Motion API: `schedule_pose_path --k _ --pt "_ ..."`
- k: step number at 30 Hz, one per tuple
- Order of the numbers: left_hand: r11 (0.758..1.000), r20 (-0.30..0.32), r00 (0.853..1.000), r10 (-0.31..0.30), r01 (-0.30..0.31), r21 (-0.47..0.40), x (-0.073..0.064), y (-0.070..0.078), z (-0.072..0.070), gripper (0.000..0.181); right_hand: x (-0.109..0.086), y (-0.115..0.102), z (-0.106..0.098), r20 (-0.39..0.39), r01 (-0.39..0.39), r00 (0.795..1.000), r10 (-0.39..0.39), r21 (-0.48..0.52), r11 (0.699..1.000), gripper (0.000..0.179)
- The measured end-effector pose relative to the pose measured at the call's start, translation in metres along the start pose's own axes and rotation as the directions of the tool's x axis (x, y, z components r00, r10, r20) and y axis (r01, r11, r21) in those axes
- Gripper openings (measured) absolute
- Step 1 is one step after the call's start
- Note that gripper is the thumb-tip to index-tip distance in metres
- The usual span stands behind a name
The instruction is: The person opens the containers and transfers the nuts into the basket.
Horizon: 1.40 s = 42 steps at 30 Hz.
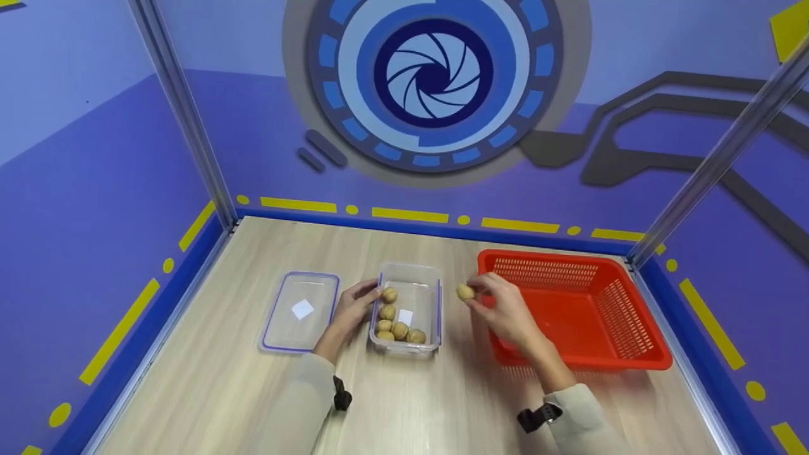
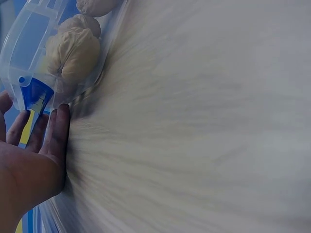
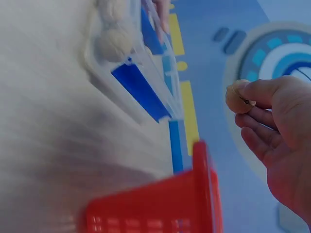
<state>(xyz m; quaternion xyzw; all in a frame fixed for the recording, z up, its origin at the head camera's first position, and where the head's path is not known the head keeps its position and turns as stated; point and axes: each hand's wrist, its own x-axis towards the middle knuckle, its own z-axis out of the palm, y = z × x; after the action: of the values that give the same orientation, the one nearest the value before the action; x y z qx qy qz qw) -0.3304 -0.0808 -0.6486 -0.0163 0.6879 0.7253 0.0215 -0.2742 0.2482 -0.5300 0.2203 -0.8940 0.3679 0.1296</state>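
A clear plastic container (image 1: 422,297) with blue-edged sides stands mid-table, with several walnuts (image 1: 399,330) along its left side and near end. My left hand (image 1: 351,309) rests at the container's left wall, fingertips right at the rim; in the left wrist view its fingers (image 2: 59,128) lie straight against the side. Between thumb and fingers of my right hand (image 1: 510,311), a walnut (image 1: 465,291) is pinched in the air, just right of the container and over the left rim of the red basket (image 1: 569,362). The right wrist view shows the pinched walnut (image 3: 238,97) at the fingertips.
The container's lid (image 1: 302,325), clear with a blue seal and a white label, lies flat to the left of my left hand. The red basket's slotted walls rise on the right. Blue printed panels (image 1: 253,139) and metal posts (image 1: 189,120) border the table.
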Motion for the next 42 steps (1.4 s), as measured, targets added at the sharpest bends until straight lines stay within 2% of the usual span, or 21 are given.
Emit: schedule_pose_path --k 3,7,14,20,27,34,42 --pt "1.000 0.004 1.000 0.012 -0.012 0.005 0.000 0.001 0.000 0.041 -0.005 0.010 -0.013 -0.051 -0.021 0.998 0.022 0.023 1.000 0.032" --pt "1.000 -0.017 1.000 -0.003 0.003 -0.009 0.001 0.002 -0.001 0.040 -0.009 0.024 -0.027 -0.105 -0.042 0.993 0.045 0.039 0.998 0.033" --pt "1.000 -0.028 1.000 -0.008 0.008 -0.017 0.003 0.002 -0.002 0.043 -0.011 0.049 -0.039 -0.161 -0.103 0.981 0.109 0.043 0.994 0.031" --pt "0.999 -0.035 0.999 -0.028 0.027 -0.026 0.004 0.003 -0.001 0.042 -0.015 0.072 -0.037 -0.159 -0.171 0.972 0.173 0.027 0.985 0.032" --pt "0.999 -0.016 0.999 -0.030 0.030 0.012 0.004 0.002 0.001 0.041 -0.022 0.093 -0.034 -0.154 -0.253 0.955 0.253 0.024 0.967 0.033" --pt "1.000 -0.023 0.999 -0.022 0.022 0.006 0.001 -0.001 0.000 0.039 -0.026 0.099 -0.030 -0.127 -0.298 0.946 0.298 0.018 0.954 0.031" --pt "1.000 -0.019 0.999 -0.027 0.027 0.000 0.001 -0.001 0.000 0.040 -0.026 0.100 -0.029 -0.140 -0.295 0.945 0.296 0.028 0.955 0.030"
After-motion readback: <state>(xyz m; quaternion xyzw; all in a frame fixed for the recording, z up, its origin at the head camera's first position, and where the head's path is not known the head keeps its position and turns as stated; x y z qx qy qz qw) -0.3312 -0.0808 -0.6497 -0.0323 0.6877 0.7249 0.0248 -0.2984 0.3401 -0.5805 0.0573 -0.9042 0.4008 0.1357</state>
